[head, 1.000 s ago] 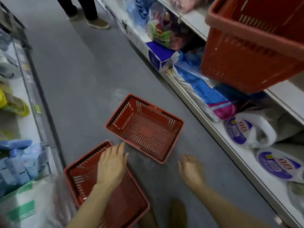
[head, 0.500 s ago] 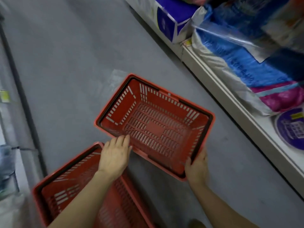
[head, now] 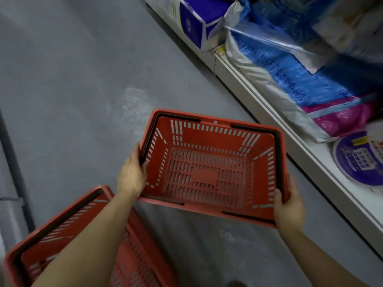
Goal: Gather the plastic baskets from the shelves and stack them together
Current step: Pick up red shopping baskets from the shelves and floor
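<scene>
A red plastic basket (head: 209, 162) with slotted walls and a black handle folded along its rim is held level above the grey floor, its opening facing up. My left hand (head: 131, 175) grips its left rim. My right hand (head: 289, 208) grips its near right corner. A second red basket (head: 58, 228) lies on the floor at the lower left, partly hidden under my left forearm. The held basket sits up and to the right of it, apart from it.
A low white shelf edge (head: 259, 100) runs diagonally along the right, loaded with a blue box (head: 192, 23), a blue-and-pink plastic bag (head: 300, 79) and a round purple-labelled pack (head: 356, 158). A dark rail (head: 14, 166) lines the left. Grey floor (head: 83, 79) lies ahead.
Both hands went from reaching to gripping the farther basket. It has come up off the floor and turned square to me. The view has dropped closer to the floor.
</scene>
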Demonstrator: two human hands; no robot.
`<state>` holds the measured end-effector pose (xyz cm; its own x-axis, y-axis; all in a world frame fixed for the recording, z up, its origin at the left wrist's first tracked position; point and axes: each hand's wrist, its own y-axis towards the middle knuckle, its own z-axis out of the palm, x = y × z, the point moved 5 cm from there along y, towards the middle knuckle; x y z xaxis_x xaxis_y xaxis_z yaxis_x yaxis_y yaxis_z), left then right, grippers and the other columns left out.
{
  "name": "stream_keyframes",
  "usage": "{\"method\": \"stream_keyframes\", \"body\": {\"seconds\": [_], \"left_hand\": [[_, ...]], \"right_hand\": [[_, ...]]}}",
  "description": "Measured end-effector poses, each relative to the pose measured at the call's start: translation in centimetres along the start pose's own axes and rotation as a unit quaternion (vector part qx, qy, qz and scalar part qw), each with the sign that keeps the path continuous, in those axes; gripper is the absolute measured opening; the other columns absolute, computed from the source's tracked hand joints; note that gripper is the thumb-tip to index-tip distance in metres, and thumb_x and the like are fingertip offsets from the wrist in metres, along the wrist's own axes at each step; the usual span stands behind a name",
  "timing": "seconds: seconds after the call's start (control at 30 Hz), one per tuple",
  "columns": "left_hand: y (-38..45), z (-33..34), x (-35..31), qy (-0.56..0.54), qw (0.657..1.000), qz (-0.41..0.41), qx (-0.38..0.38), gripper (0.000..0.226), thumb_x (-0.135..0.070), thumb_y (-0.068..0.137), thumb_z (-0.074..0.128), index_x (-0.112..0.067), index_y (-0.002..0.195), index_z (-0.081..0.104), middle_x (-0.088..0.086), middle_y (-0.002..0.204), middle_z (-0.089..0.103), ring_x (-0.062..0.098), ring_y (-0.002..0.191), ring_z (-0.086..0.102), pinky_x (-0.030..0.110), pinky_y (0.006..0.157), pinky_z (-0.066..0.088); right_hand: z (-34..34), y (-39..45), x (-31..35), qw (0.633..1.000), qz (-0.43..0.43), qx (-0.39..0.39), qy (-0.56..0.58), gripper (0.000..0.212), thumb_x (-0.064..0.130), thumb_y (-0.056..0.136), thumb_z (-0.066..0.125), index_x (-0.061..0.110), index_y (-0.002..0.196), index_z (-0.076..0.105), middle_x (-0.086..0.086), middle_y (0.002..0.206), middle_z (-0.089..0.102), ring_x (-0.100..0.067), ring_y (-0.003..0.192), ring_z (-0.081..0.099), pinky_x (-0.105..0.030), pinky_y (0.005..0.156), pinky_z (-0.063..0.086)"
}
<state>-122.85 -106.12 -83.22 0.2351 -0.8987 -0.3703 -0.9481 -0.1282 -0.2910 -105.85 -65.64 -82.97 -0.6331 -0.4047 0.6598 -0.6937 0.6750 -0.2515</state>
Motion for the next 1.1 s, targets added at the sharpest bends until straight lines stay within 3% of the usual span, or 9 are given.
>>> {"method": "stream_keyframes", "body": {"seconds": [0.23,0.37,0.43,0.53,0.63,0.77,0.93,1.0,1.1], "left_hand": [[-6.6,-6.7,-5.9,-0.074,0.995,0.059,-0.038,0.071,-0.022,0.098,0.057,-0.040,0.156,0.019,0.015,0.129,0.064,0.041,0.108,0.063,0.046,0.083,0.051],[-11.8,-12.1,-9.8,-0.072,0.993,0.070,-0.055,0.071,-0.024,0.097,0.059,-0.039,0.155,0.020,0.016,0.116,0.070,0.041,0.096,0.067,0.043,0.070,0.051],[-14.9,-14.6,-11.6,-0.075,0.993,0.074,-0.056,0.072,-0.024,0.097,0.060,-0.039,0.155,0.020,0.016,0.110,0.071,0.039,0.090,0.068,0.042,0.066,0.051],[-20.1,-18.0,-14.3,-0.077,0.994,0.069,-0.047,0.074,-0.026,0.096,0.059,-0.041,0.154,0.016,0.014,0.106,0.072,0.037,0.087,0.069,0.038,0.063,0.049],[-25.4,-21.0,-16.8,-0.081,0.993,0.076,-0.034,0.074,-0.027,0.097,0.057,-0.042,0.153,0.012,0.012,0.109,0.072,0.037,0.092,0.068,0.038,0.067,0.048],[-31.8,-23.9,-19.8,-0.087,0.993,0.077,-0.008,0.074,-0.023,0.096,0.057,-0.045,0.154,0.016,0.011,0.115,0.069,0.036,0.099,0.066,0.040,0.071,0.049],[-40.0,-27.8,-23.8,-0.103,0.987,0.124,0.022,0.074,-0.019,0.095,0.058,-0.043,0.154,0.021,0.016,0.122,0.067,0.038,0.103,0.065,0.044,0.079,0.050],[-43.2,-29.5,-25.5,-0.124,0.982,0.142,0.031,0.072,-0.018,0.096,0.057,-0.042,0.154,0.022,0.015,0.125,0.066,0.038,0.104,0.065,0.043,0.080,0.049],[-47.3,-31.5,-28.6,-0.137,0.975,0.168,0.042,0.072,-0.018,0.096,0.057,-0.044,0.154,0.022,0.015,0.127,0.064,0.039,0.104,0.064,0.045,0.084,0.050]], "right_hand": [[-9.3,-4.2,1.5,0.999,0.018,-0.034,0.027,0.057,0.033,0.090,0.049,0.054,0.140,0.030,-0.016,0.132,0.057,-0.037,0.115,0.057,-0.051,0.096,0.046],[-16.9,-7.0,4.8,0.998,0.016,-0.049,0.026,0.058,0.039,0.083,0.046,0.048,0.138,0.032,-0.016,0.131,0.059,-0.038,0.112,0.059,-0.046,0.089,0.046],[-20.6,-8.4,5.7,0.999,0.015,-0.044,0.019,0.058,0.036,0.089,0.052,0.042,0.144,0.034,-0.014,0.131,0.060,-0.039,0.110,0.060,-0.045,0.084,0.046],[-26.7,-11.0,6.1,0.999,0.021,-0.040,0.011,0.060,0.029,0.094,0.056,0.049,0.143,0.030,-0.010,0.134,0.059,-0.039,0.109,0.060,-0.048,0.083,0.047],[-32.9,-14.3,6.6,0.998,0.018,-0.053,-0.015,0.060,0.047,0.086,0.046,0.051,0.144,0.030,-0.005,0.132,0.060,-0.036,0.107,0.062,-0.046,0.079,0.051],[-40.1,-19.5,6.8,0.996,0.019,-0.080,-0.029,0.062,0.038,0.082,0.042,0.041,0.144,0.036,-0.009,0.122,0.065,-0.035,0.105,0.062,-0.039,0.075,0.047],[-49.3,-28.0,5.2,0.985,0.080,-0.150,-0.023,0.050,0.022,0.089,0.054,0.027,0.139,0.049,-0.016,0.115,0.068,-0.038,0.098,0.065,-0.038,0.073,0.046],[-52.7,-31.1,4.6,0.980,0.081,-0.178,-0.022,0.055,0.012,0.088,0.059,0.027,0.140,0.048,-0.015,0.119,0.067,-0.037,0.102,0.064,-0.039,0.077,0.048],[-57.8,-35.4,3.4,0.975,0.089,-0.201,-0.017,0.064,0.012,0.087,0.059,0.038,0.143,0.041,-0.009,0.123,0.066,-0.033,0.106,0.064,-0.039,0.081,0.050]]}}
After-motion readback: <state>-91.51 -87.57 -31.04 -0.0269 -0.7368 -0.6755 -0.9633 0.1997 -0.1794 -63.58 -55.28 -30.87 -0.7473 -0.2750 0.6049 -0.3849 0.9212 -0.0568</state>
